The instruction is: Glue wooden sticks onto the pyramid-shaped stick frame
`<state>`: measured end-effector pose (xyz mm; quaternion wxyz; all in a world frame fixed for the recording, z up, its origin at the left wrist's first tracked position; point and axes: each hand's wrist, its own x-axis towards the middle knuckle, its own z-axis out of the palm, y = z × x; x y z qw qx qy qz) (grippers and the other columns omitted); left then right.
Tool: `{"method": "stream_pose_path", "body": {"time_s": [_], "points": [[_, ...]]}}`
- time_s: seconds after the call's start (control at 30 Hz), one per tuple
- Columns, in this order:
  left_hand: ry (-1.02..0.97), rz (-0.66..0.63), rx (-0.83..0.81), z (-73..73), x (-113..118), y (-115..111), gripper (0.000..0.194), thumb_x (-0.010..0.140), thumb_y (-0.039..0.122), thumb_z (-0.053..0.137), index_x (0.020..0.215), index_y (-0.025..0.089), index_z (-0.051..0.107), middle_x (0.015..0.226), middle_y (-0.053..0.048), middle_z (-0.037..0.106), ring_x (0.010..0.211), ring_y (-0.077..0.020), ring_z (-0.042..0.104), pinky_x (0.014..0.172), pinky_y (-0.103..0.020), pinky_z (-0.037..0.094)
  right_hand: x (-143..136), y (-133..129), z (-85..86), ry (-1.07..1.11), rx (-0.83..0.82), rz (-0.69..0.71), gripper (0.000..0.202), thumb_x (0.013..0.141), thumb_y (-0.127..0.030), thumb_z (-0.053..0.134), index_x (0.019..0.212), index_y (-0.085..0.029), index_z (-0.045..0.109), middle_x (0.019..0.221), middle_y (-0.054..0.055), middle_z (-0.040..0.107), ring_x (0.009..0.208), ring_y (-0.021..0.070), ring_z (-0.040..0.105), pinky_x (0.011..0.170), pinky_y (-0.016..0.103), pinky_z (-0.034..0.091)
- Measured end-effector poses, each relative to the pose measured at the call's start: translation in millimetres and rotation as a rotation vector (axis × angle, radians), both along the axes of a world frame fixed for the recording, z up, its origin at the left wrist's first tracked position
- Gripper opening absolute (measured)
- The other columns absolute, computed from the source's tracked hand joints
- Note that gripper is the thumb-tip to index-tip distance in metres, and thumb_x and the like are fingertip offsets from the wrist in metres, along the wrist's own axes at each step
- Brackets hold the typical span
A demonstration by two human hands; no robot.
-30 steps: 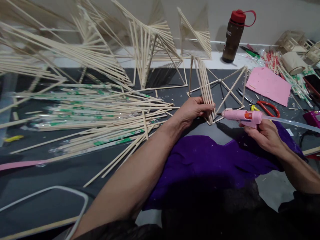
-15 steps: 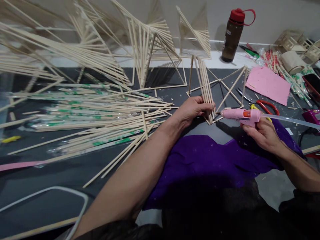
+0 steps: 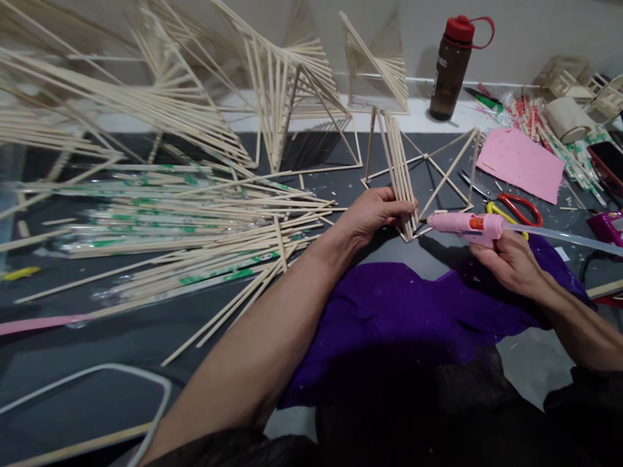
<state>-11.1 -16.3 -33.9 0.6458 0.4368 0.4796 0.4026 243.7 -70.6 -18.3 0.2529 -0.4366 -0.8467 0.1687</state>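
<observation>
My left hand (image 3: 374,215) grips the lower part of a wooden stick frame (image 3: 400,162), its fingers around the slanting row of sticks. The frame stands on the dark table (image 3: 58,353). In my right hand (image 3: 510,259) is a pink glue gun (image 3: 460,226), with a clear glue stick (image 3: 559,237) running out of its back. The gun's nozzle points left at the lower end of the stick row, close to my left fingertips; whether it touches cannot be made out. A purple cloth (image 3: 399,318) lies below both hands.
Loose and bagged sticks (image 3: 195,227) cover the left of the table, with larger stick structures (image 3: 292,84) behind. Further right are scissors (image 3: 520,207), pink foam (image 3: 523,165) and a bottle (image 3: 450,71). A purple glue gun (image 3: 606,227) lies at the right edge.
The whole view has shifted very slightly. My hands, the glue gun and the stick frame keep nearly the same positions relative to each other.
</observation>
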Motion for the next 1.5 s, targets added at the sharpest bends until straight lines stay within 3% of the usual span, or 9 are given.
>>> {"method": "stream_pose_path", "body": {"time_s": [0.13, 0.47, 0.8, 0.97, 1.17, 1.3, 1.4, 1.5], "points": [[-0.001, 0.003, 0.003, -0.9, -0.2, 0.1, 0.018, 0.058, 0.023, 0.076, 0.071, 0.014, 0.067, 0.066, -0.002, 0.063, 0.055, -0.0100, 0.050, 0.054, -0.026, 0.038, 0.1, 0.3, 0.8, -0.003, 0.003, -0.010, 0.018, 0.090, -0.030, 0.050, 0.090, -0.017, 0.062, 0.082, 0.006, 0.063, 0.070, 0.0173, 0.055, 0.067, 0.031, 0.046], [-0.015, 0.004, 0.002, -1.2, 0.1, -0.2, 0.017, 0.058, 0.021, 0.076, 0.071, 0.014, 0.067, 0.065, -0.001, 0.062, 0.055, -0.0096, 0.049, 0.053, -0.026, 0.037, -0.5, 0.6, 0.6, -0.001, 0.057, 0.001, 0.016, 0.089, -0.028, 0.050, 0.084, -0.017, 0.060, 0.068, 0.003, 0.056, 0.062, 0.0152, 0.050, 0.061, 0.029, 0.043], [0.003, 0.010, 0.002, 1.6, 2.0, -1.5, 0.015, 0.059, 0.020, 0.074, 0.070, 0.014, 0.066, 0.064, 0.000, 0.058, 0.055, -0.0093, 0.047, 0.053, -0.026, 0.036, -0.4, -0.2, -0.5, -0.007, 0.052, -0.026, 0.017, 0.088, -0.031, 0.051, 0.086, -0.018, 0.061, 0.088, 0.009, 0.065, 0.070, 0.0187, 0.057, 0.063, 0.032, 0.046], [-0.013, 0.012, 0.008, 1.7, 1.4, -1.1, 0.015, 0.058, 0.019, 0.075, 0.069, 0.014, 0.065, 0.061, 0.001, 0.057, 0.054, -0.0086, 0.047, 0.053, -0.026, 0.038, 0.1, -0.3, -0.7, -0.014, 0.089, -0.016, 0.019, 0.090, -0.029, 0.050, 0.081, -0.016, 0.060, 0.082, 0.010, 0.064, 0.064, 0.0169, 0.055, 0.058, 0.031, 0.045], [0.012, 0.007, 0.008, 1.0, 1.2, -1.0, 0.017, 0.058, 0.022, 0.075, 0.071, 0.014, 0.066, 0.066, -0.001, 0.061, 0.054, -0.0091, 0.047, 0.051, -0.025, 0.035, 0.4, -0.6, -2.4, 0.024, 0.047, -0.010, 0.019, 0.089, -0.031, 0.051, 0.087, -0.017, 0.062, 0.094, 0.011, 0.066, 0.077, 0.0202, 0.060, 0.069, 0.034, 0.049], [0.028, 0.013, 0.006, 1.6, 1.7, -1.7, 0.017, 0.059, 0.022, 0.074, 0.071, 0.015, 0.065, 0.065, -0.001, 0.060, 0.053, -0.0091, 0.047, 0.051, -0.025, 0.038, 1.4, 0.3, -1.3, 0.026, 0.021, -0.003, 0.017, 0.089, -0.030, 0.052, 0.085, -0.018, 0.062, 0.085, 0.007, 0.065, 0.072, 0.0186, 0.058, 0.066, 0.033, 0.048], [0.024, 0.022, 0.019, 1.7, 2.0, -2.3, 0.015, 0.060, 0.022, 0.075, 0.070, 0.015, 0.065, 0.061, 0.001, 0.058, 0.054, -0.0098, 0.048, 0.052, -0.025, 0.039, 3.1, 1.6, -1.4, 0.077, 0.034, -0.050, 0.018, 0.087, -0.031, 0.056, 0.073, -0.020, 0.058, 0.069, 0.003, 0.059, 0.061, 0.0164, 0.052, 0.059, 0.031, 0.045], [0.011, 0.027, 0.020, 1.7, 2.3, -2.7, 0.015, 0.060, 0.021, 0.075, 0.069, 0.015, 0.066, 0.063, 0.000, 0.059, 0.055, -0.0101, 0.049, 0.053, -0.026, 0.039, 4.3, 2.3, -2.8, 0.161, 0.027, -0.112, 0.021, 0.087, -0.033, 0.058, 0.070, -0.020, 0.058, 0.066, 0.003, 0.058, 0.060, 0.0167, 0.052, 0.058, 0.032, 0.044]]}}
